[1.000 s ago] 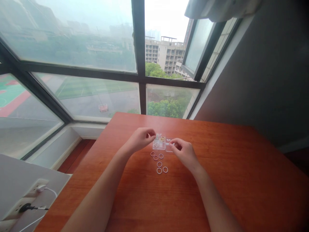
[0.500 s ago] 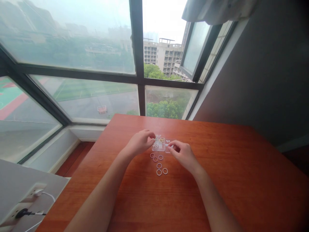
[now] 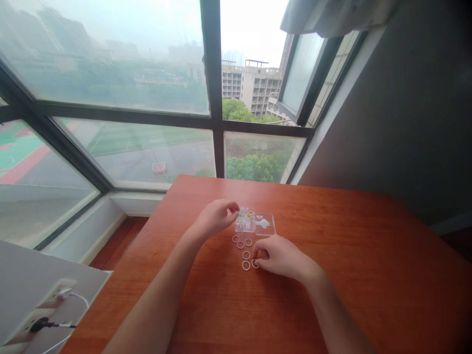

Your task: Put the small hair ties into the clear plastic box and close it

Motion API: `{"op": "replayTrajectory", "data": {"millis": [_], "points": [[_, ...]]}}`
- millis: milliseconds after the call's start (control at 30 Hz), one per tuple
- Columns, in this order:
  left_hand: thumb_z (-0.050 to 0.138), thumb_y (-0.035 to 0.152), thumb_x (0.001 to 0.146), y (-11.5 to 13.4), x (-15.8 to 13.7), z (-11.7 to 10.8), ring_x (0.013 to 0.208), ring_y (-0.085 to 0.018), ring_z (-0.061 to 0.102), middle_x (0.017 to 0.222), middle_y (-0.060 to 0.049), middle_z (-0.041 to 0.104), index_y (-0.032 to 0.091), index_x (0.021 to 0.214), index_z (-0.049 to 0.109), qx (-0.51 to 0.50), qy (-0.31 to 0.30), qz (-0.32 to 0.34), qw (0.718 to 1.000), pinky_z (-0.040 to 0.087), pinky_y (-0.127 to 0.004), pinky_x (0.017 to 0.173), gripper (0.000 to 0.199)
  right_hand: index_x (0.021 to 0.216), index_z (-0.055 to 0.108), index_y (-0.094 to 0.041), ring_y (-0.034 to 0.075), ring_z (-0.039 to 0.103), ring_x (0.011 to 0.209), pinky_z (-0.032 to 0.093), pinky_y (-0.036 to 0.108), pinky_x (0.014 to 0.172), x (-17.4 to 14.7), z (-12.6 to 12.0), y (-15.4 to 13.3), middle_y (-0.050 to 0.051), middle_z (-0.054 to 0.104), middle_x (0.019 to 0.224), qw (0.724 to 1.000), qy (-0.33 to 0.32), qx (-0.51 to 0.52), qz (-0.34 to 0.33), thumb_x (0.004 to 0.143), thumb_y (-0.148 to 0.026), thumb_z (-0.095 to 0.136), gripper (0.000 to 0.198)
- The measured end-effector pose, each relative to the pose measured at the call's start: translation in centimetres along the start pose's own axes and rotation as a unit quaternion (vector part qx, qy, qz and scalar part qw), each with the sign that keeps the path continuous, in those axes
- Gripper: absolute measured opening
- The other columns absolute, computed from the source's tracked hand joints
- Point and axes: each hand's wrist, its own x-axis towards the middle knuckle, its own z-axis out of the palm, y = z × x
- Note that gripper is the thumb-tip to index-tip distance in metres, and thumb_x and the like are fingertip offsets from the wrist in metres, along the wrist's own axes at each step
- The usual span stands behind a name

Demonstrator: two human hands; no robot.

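Pale rings (image 3: 242,267): six are seen in a loose group on the table (image 3: 206,305), on the near side of the clear box (image 3: 250,227); the one at the near right is partly covered by the right hand (image 3: 282,258).
Clear box: set open; gold-coloured rings (image 3: 250,214) are seen in its far right compartment; the clear lid (image 3: 265,223) is laid flat just beside it, on the right.
Step in hand: judged to be the picking up of one pale ring.
Next move: a firm pinch on that ring's rim is judged to be called for, with its neighbours left undisturbed.
Right hand: extended inward from the right, fingers bent; a gap is seen between curved thumb and forefinger; whether the ring is gripped cannot be determined.
Left hand (image 3: 216,216): extended to the box's left edge, fingers curled, thumb near forefinger; contact and hold cannot be established.
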Motion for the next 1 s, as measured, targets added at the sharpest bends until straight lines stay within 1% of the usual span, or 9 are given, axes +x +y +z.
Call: {"op": "replayTrajectory", "data": {"millis": [167,300,400,500,567,667,733,833,1000], "points": [[0.055,0.029,0.081,0.1,0.0,-0.1,0.064,-0.012,0.057,0.075,-0.001,0.069,0.019,0.086,0.07,-0.009,-0.006,-0.007,1.0,0.036,-0.02,0.056,0.019,0.067,0.07,-0.025,0.012,0.055,0.058,0.028,0.021,0.053,0.2,0.9,0.0,-0.003,0.067,0.065,0.998,0.028,-0.062,-0.002,0.068,-0.013,0.06,0.015],[0.056,0.029,0.08,0.2,-0.1,0.0,0.064,-0.012,0.057,0.075,-0.002,0.068,0.019,0.086,0.07,-0.017,-0.01,-0.007,1.0,0.037,-0.02,0.056,0.019,0.066,0.068,-0.024,0.011,0.053,0.055,0.027,0.021,0.052,0.5,1.0,0.1,-0.003,0.064,0.061,0.998,0.032,-0.053,-0.016,0.067,-0.012,0.06,0.014],[0.056,0.029,0.08,0.3,-0.1,0.0,0.063,-0.012,0.056,0.076,-0.002,0.069,0.019,0.086,0.07,-0.024,-0.009,-0.006,1.0,0.037,-0.02,0.056,0.018,0.067,0.067,-0.024,0.01,0.051,0.055,0.027,0.021,0.052,0.9,1.0,0.4,-0.004,0.063,0.06,0.997,0.054,-0.045,-0.019,0.069,-0.014,0.059,0.013],[0.056,0.029,0.08,0.5,-0.1,0.0,0.064,-0.012,0.056,0.077,-0.002,0.069,0.018,0.085,0.07,-0.038,-0.014,-0.004,0.999,0.037,-0.02,0.056,0.019,0.07,0.067,-0.023,0.01,0.049,0.052,0.028,0.02,0.051,1.5,0.9,0.8,-0.004,0.06,0.058,0.994,0.105,-0.016,-0.003,0.073,-0.018,0.059,0.01],[0.055,0.03,0.081,0.7,0.0,0.1,0.063,-0.012,0.056,0.077,-0.003,0.069,0.018,0.085,0.07,-0.055,-0.02,-0.001,0.998,0.038,-0.02,0.057,0.02,0.074,0.067,-0.023,0.01,0.049,0.052,0.031,0.02,0.053,2.0,1.0,1.0,-0.005,0.058,0.057,0.987,0.158,0.008,0.005,0.075,-0.021,0.058,0.009],[0.054,0.03,0.081,1.0,0.0,0.4,0.063,-0.011,0.055,0.075,-0.002,0.068,0.016,0.084,0.07,-0.087,-0.041,0.003,0.995,0.04,-0.02,0.057,0.021,0.08,0.067,-0.021,0.01,0.047,0.051,0.034,0.021,0.054,2.5,1.2,1.1,-0.005,0.052,0.054,0.966,0.253,0.046,0.014,0.079,-0.025,0.056,0.012],[0.053,0.03,0.081,1.3,0.1,0.7,0.063,-0.011,0.055,0.074,-0.003,0.068,0.015,0.083,0.069,-0.113,-0.06,0.006,0.992,0.04,-0.02,0.057,0.022,0.081,0.067,-0.02,0.01,0.045,0.05,0.035,0.021,0.054,2.7,1.5,1.1,-0.005,0.048,0.053,0.953,0.295,0.068,0.016,0.08,-0.028,0.056,0.014],[0.053,0.03,0.083,1.6,0.1,1.0,0.063,-0.011,0.055,0.075,-0.002,0.067,0.015,0.084,0.069,-0.149,-0.084,0.01,0.985,0.039,-0.019,0.056,0.022,0.08,0.066,-0.02,0.01,0.044,0.049,0.035,0.021,0.053,2.7,1.8,0.9,-0.005,0.047,0.052,0.943,0.32,0.086,0.015,0.081,-0.032,0.056,0.016],[0.054,0.032,0.083,2.2,0.0,1.3,0.065,-0.011,0.055,0.076,-0.003,0.067,0.014,0.084,0.069,-0.18,-0.104,0.012,0.978,0.041,-0.02,0.057,0.023,0.08,0.067,-0.02,0.01,0.043,0.049,0.035,0.021,0.052,2.7,1.9,0.6,-0.005,0.047,0.052,0.94,0.329,0.092,0.016,0.082,-0.035,0.055,0.019]]}}
